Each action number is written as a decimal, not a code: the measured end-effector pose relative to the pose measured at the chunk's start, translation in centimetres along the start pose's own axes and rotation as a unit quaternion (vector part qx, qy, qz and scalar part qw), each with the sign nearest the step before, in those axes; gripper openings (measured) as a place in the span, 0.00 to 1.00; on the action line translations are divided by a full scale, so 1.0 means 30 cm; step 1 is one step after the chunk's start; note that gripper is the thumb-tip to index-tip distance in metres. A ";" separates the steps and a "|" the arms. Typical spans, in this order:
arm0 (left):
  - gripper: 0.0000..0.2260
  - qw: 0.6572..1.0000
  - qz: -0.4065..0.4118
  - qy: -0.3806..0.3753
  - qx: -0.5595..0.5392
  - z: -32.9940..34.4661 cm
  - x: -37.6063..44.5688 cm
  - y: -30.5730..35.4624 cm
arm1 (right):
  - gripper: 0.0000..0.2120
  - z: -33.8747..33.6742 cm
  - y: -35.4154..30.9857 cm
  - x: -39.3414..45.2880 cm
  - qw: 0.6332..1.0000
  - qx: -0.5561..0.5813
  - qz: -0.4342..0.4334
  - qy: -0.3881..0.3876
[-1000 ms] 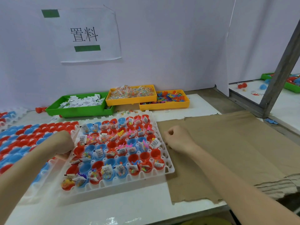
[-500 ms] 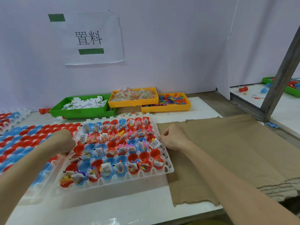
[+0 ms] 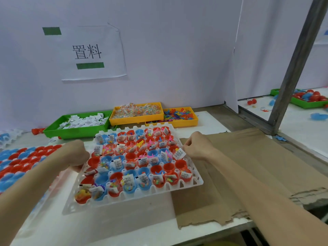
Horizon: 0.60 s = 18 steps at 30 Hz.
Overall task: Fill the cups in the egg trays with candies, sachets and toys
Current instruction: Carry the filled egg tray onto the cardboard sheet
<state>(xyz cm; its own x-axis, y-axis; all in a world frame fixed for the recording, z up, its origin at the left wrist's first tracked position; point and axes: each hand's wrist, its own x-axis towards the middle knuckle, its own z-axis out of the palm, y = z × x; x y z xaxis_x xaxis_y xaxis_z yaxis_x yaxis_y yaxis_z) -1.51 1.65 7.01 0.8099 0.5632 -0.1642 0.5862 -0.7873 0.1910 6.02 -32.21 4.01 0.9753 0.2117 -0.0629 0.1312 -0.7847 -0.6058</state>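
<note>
Head view: both hands hold a filled egg tray [image 3: 192, 181] by its side rims, above the white desk [image 3: 110, 226].

Taking the tray at opposite edges likely keeps it level so the red and blue cups [image 3: 156, 170] don't spill their sachets, candies and toys; it appears raised over a second white tray [image 3: 71, 208] beneath. The left hand [image 3: 78, 155] has its grip curled around the left rim, and the right hand [image 3: 197, 146] pinches the right rim, fingers closed together on the plastic. Behind stand a green bin [image 3: 58, 133] of sachets, a yellow bin [image 3: 134, 119] of candies and another yellow bin [image 3: 193, 121] of toys. Cardboard [image 3: 248, 166] lies just right, perhaps the landing spot.
</note>
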 end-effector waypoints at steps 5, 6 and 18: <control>0.07 0.992 0.031 -0.053 -0.114 0.050 -0.057 0.159 | 0.14 -0.127 0.138 -0.056 1.000 0.003 0.023 0.013; 0.08 0.991 0.040 -0.055 -0.119 0.061 -0.079 0.197 | 0.14 -0.151 0.172 -0.066 0.999 0.003 0.027 0.016; 0.10 0.980 0.125 -0.093 -0.125 0.236 -0.257 0.586 | 0.11 -0.405 0.547 -0.198 0.991 0.009 0.114 0.067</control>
<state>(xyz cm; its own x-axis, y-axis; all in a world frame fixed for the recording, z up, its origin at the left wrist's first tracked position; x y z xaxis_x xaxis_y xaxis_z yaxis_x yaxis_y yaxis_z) 2.40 -18.33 4.78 0.9248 0.2860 -0.2508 0.3750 -0.7961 0.4750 4.55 -53.42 4.06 0.9943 -0.0489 -0.0949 -0.0965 -0.7923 -0.6024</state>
